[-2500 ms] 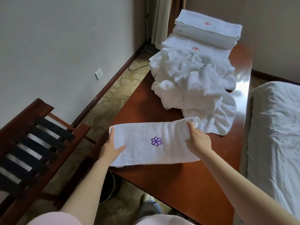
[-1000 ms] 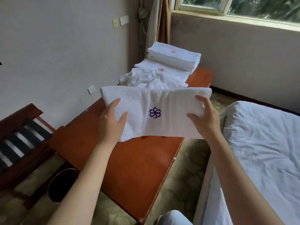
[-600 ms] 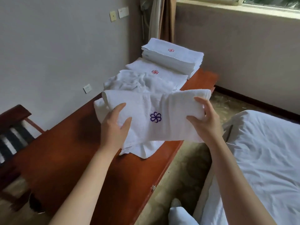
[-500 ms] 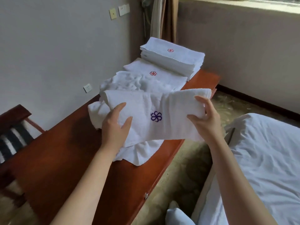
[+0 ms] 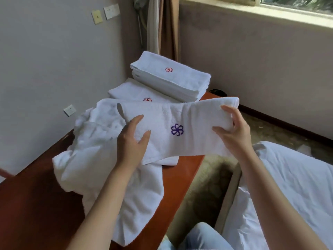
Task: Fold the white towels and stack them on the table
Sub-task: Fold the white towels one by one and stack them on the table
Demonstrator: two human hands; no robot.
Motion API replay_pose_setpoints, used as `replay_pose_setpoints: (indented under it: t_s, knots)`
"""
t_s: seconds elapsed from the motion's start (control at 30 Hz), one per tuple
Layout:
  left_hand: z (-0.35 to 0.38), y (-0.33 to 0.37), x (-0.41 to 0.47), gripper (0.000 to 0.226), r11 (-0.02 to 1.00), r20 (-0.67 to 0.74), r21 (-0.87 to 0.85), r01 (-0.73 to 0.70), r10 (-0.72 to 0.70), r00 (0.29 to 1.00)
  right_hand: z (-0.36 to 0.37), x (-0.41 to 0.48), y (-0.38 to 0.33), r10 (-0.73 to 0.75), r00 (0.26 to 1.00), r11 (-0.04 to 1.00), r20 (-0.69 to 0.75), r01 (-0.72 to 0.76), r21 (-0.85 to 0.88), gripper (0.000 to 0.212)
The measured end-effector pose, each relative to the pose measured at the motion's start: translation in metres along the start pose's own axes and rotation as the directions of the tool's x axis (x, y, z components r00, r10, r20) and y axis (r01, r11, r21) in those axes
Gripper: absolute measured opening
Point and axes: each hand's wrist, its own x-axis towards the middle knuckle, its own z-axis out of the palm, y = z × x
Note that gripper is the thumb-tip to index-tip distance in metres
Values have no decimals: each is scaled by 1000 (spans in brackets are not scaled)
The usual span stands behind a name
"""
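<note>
head | left hand [image 5: 132,141] grips folded towel [image 5: 189,114] left end | right hand [image 5: 232,130] pinches its right end, above table [image 5: 36,204]

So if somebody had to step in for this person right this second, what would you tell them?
The left hand holds the left end of the folded purple-flower towel, and the right hand holds its right end. The towel is in the air above the table, not yet set down.
Done: a tall stack of folded towels sits at the far end, with a lower pile in front of it.
Left: put this towel on a pile, then fold the crumpled heap on the table's near part.
</note>
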Motion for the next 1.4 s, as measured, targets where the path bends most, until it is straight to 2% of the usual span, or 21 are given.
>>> replay_pose_setpoints:
  t_s: [0.17,0.27,0.4,0.57,0.8,1.0,1.17,1.27,1.4]
  knots:
    - [55,2,50,44,999,47,-29,27,-26,999,2,69,21,7,1000,1000,13,-7,1,58]
    - [88,-1,86,44,998,26,-1,60,-60,998,8,122,38,-30,998,999,63,28,28,59]
    - [128,3,129,43,991,-80,54,121,-116,990,12,206,56,-114,980,991,161,102,85,58]
    - [164,15,165,41,961,-246,18,276,-263,933,18,292,56,-237,930,964,283,189,186,54]
    - [182,14,199,40,934,-343,18,357,-329,880,43,354,58,-268,859,954,437,174,244,47]
    - [183,3,249,35,938,-333,8,345,-323,886,64,386,56,-198,857,976,477,129,174,41]
    - [169,-1,327,33,968,-307,108,225,-183,934,81,419,44,-79,863,987,498,-2,159,41]
    - [160,-8,372,34,955,-214,209,213,-167,962,90,425,42,-17,845,981,535,-90,173,43]
    - [164,-12,420,35,920,-46,349,180,-175,983,102,418,52,160,813,959,560,-263,108,46]
